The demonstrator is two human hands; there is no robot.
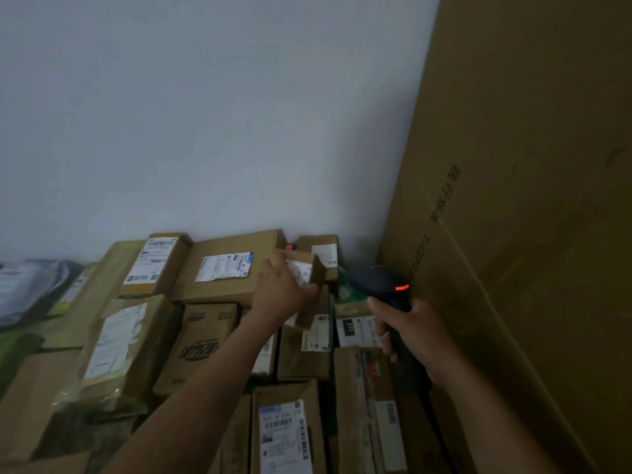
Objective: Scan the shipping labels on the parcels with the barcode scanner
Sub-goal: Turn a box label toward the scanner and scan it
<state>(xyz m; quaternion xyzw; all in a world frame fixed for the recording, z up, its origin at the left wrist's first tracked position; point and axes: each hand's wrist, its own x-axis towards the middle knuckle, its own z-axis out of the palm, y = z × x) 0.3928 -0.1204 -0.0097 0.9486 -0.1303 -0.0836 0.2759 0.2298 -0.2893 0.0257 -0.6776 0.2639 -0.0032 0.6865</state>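
1. The left hand (pixel 284 290) is reaching into the centre of the frame and gripping a small parcel (pixel 316 278). Its fingers are curling round the near edge and tipping the parcel up, so its white shipping label (pixel 300 272) is facing right.
2. The right hand (pixel 416 332), at centre right, is closing fully round the handle of the black barcode scanner (pixel 378 280). The scanner's head is pointing left at that label from just beside the parcel, and an orange light (pixel 402 288) is glowing on its top (whether a beam is actually landing on the barcode, I cannot tell).
3. So, as I judge it, one scan is under way and this parcel is the one being read.
4. The rest of the pile is filling the lower half of the frame. Labels are showing face-up on the wide flat box (pixel 225 268) at centre, the box (pixel 155 265) to its left, the carton (pixel 285 436) at the bottom centre and the parcel marked 231 (pixel 355 331) under the scanner.
5. Nothing is marking any parcel as scanned, so the count done is not readable here. Most of the work is likely remaining.
6. The printed box (pixel 201 347) at lower centre is showing no label, and the grey bags (pixel 27 289) at the left edge are too blurred to read, so some may be needing a turn first.
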